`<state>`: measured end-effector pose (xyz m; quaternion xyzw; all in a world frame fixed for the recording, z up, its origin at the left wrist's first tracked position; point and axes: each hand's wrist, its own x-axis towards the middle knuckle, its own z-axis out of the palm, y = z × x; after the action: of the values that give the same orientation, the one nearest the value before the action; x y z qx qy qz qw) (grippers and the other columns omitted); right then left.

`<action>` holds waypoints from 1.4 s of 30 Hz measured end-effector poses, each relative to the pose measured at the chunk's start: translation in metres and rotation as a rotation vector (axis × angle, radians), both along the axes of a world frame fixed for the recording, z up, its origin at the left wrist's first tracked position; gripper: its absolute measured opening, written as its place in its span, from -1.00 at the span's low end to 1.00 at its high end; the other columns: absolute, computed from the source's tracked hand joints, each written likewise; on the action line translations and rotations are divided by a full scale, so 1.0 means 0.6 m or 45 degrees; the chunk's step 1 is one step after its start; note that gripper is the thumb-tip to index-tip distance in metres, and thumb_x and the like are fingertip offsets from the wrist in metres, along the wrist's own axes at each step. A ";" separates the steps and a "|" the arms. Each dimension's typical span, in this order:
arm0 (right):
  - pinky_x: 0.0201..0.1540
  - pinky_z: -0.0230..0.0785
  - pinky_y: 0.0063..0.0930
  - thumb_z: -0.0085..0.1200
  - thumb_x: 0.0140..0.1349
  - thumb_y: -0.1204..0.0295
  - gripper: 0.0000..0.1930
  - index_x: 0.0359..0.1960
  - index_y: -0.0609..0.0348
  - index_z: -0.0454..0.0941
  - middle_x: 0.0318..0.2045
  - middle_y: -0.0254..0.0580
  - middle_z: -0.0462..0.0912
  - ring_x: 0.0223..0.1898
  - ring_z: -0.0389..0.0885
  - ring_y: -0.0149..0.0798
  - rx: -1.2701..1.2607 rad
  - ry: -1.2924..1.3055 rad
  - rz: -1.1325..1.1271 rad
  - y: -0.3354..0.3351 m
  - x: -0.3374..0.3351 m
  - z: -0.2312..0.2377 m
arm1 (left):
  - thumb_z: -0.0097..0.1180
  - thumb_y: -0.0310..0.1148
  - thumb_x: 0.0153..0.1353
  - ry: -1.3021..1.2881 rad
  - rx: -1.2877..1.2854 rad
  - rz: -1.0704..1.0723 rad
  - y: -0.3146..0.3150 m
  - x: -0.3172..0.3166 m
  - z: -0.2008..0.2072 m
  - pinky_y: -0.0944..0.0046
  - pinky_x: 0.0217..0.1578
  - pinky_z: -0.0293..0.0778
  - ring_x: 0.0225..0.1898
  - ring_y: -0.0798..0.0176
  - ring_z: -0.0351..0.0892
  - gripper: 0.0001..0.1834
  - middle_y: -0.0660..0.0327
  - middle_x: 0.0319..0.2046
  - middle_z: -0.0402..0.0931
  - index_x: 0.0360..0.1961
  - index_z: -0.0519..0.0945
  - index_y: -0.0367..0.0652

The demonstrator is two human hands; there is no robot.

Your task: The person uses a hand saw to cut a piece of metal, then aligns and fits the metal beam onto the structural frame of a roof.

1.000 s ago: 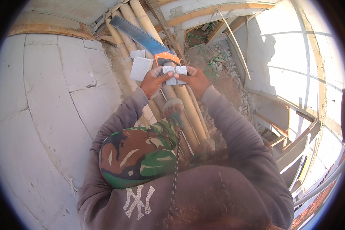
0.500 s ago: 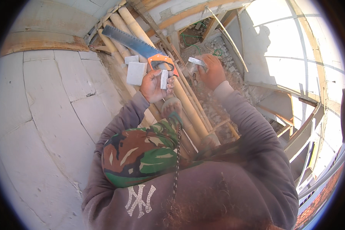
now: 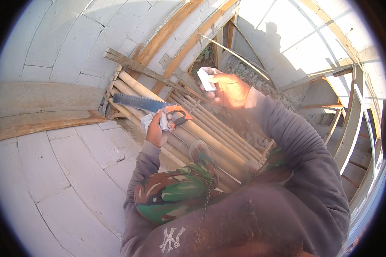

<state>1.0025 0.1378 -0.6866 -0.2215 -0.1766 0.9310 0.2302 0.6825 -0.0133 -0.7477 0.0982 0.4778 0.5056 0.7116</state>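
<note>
My right hand (image 3: 232,88) is raised in sunlight, fingers closed around a small white block piece (image 3: 206,80). Lower and to the left, my left hand (image 3: 155,135) grips another small whitish block piece (image 3: 164,122), its fingers curled up along it. Just beyond the left hand lies a handsaw (image 3: 143,103) with a toothed dark blade and an orange handle (image 3: 180,113), resting across bamboo poles (image 3: 208,135). Beside the left hand, partly covered by it, a pale cut block (image 3: 146,119) sits on the poles.
A pale block wall (image 3: 51,171) stands at the left, with a wooden beam (image 3: 47,124) along it. A weathered plank (image 3: 146,70) crosses beyond the poles. Rubble (image 3: 244,68) lies below at the far right, under a slanting thin pole (image 3: 236,56). My sandalled foot (image 3: 199,150) rests on the bamboo.
My right hand has lifted its block piece up and toward the left, into sunlight. The left hand still holds its piece, now covering more of the cut blocks. The whole view has shifted.
</note>
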 end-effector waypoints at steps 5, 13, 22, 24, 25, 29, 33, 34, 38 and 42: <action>-0.64 0.06 -0.60 0.12 0.32 0.47 -0.79 -0.13 -0.09 0.35 -0.48 -0.47 0.39 -0.59 0.31 -0.57 0.375 -0.387 -0.103 0.014 0.012 0.083 | -0.06 -0.05 0.62 0.154 -0.004 0.026 0.017 -0.026 0.039 0.26 -0.39 0.41 -0.38 0.35 0.46 -0.68 0.28 -0.23 0.51 0.11 0.48 -0.02; -0.71 0.01 -0.56 0.27 0.38 0.22 -0.70 0.01 -0.05 0.47 -0.51 -0.46 0.43 -0.66 0.23 -0.59 0.679 -0.684 -0.584 0.086 0.098 0.244 | 0.01 -0.11 0.55 0.266 0.170 0.181 0.047 -0.052 0.136 0.24 -0.42 0.42 -0.42 0.34 0.46 -0.79 0.30 -0.29 0.49 -0.05 0.47 0.01; -0.53 0.14 -0.62 0.22 0.38 0.31 -0.54 0.28 0.03 0.45 -0.16 -0.36 0.58 -0.49 0.33 -0.59 1.119 -0.476 -1.123 0.112 0.169 0.429 | 0.10 -0.20 0.49 0.500 0.762 0.244 0.092 -0.033 0.342 0.24 -0.33 0.43 -0.33 0.33 0.45 -0.82 0.29 -0.22 0.45 -0.08 0.46 -0.03; -0.48 0.17 -0.65 0.21 0.38 0.32 -0.49 0.34 0.05 0.42 -0.09 -0.33 0.59 -0.44 0.32 -0.60 1.246 -0.496 -1.278 0.100 0.168 0.496 | 0.08 -0.25 0.47 0.504 0.916 0.279 0.089 -0.014 0.395 0.26 -0.30 0.42 -0.30 0.34 0.44 -0.84 0.28 -0.20 0.44 -0.07 0.46 -0.06; -0.45 0.19 -0.66 0.21 0.38 0.33 -0.46 0.37 0.05 0.41 -0.06 -0.32 0.60 -0.42 0.32 -0.60 1.311 -0.493 -1.339 0.094 0.160 0.531 | 0.07 -0.27 0.45 0.517 0.939 0.306 0.082 -0.005 0.427 0.27 -0.29 0.43 -0.29 0.34 0.46 -0.84 0.26 -0.17 0.46 -0.07 0.46 -0.08; -0.39 0.22 -0.67 0.20 0.39 0.34 -0.39 0.45 0.18 0.36 -0.01 -0.29 0.60 -0.38 0.32 -0.59 1.640 -0.525 -1.651 0.059 0.178 0.664 | 0.01 -0.36 0.39 0.515 0.975 0.394 0.080 0.054 0.547 0.28 -0.24 0.45 -0.24 0.31 0.47 -0.84 0.20 -0.09 0.50 -0.06 0.49 -0.11; -0.25 0.30 -0.63 0.17 0.46 0.38 -0.51 0.34 0.33 0.46 -0.10 -0.19 0.62 -0.27 0.39 -0.53 1.944 -0.656 -1.852 0.036 0.166 0.785 | 0.00 -0.37 0.39 0.376 0.850 0.435 0.075 0.094 0.627 0.27 -0.25 0.46 -0.22 0.30 0.49 -0.86 0.20 -0.05 0.50 -0.08 0.51 -0.08; -0.20 0.32 -0.61 0.15 0.49 0.39 -0.55 0.30 0.40 0.49 -0.13 -0.15 0.63 -0.24 0.42 -0.50 1.957 -0.647 -1.841 0.029 0.151 0.817 | 0.00 -0.37 0.41 0.332 0.820 0.471 0.070 0.097 0.634 0.26 -0.25 0.47 -0.22 0.30 0.49 -0.86 0.20 -0.06 0.51 -0.07 0.52 -0.09; -0.16 0.33 -0.54 0.19 0.53 0.34 -0.59 0.24 0.41 0.50 -0.18 -0.22 0.62 -0.27 0.44 -0.46 2.204 -0.948 -1.932 0.042 0.130 0.899 | 0.04 -0.22 0.58 0.154 0.631 0.549 0.051 0.123 0.649 0.18 -0.26 0.52 -0.29 0.24 0.53 -0.70 0.14 -0.23 0.56 0.10 0.55 -0.22; 0.04 0.59 -0.32 0.25 0.51 0.30 -0.57 0.21 0.39 0.49 -0.06 -0.02 0.72 -0.03 0.69 -0.21 2.167 -1.143 -1.761 0.033 0.065 0.962 | 0.02 -0.09 0.62 0.469 0.952 0.297 0.013 0.126 0.635 0.18 -0.08 0.58 -0.13 0.20 0.62 -0.56 0.11 -0.11 0.62 0.18 0.53 -0.28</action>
<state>1.0414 0.1574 -0.1092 -0.3523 -0.6470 0.0308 0.6755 0.7583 -0.0053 -0.3668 0.3831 0.3886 0.6952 0.4679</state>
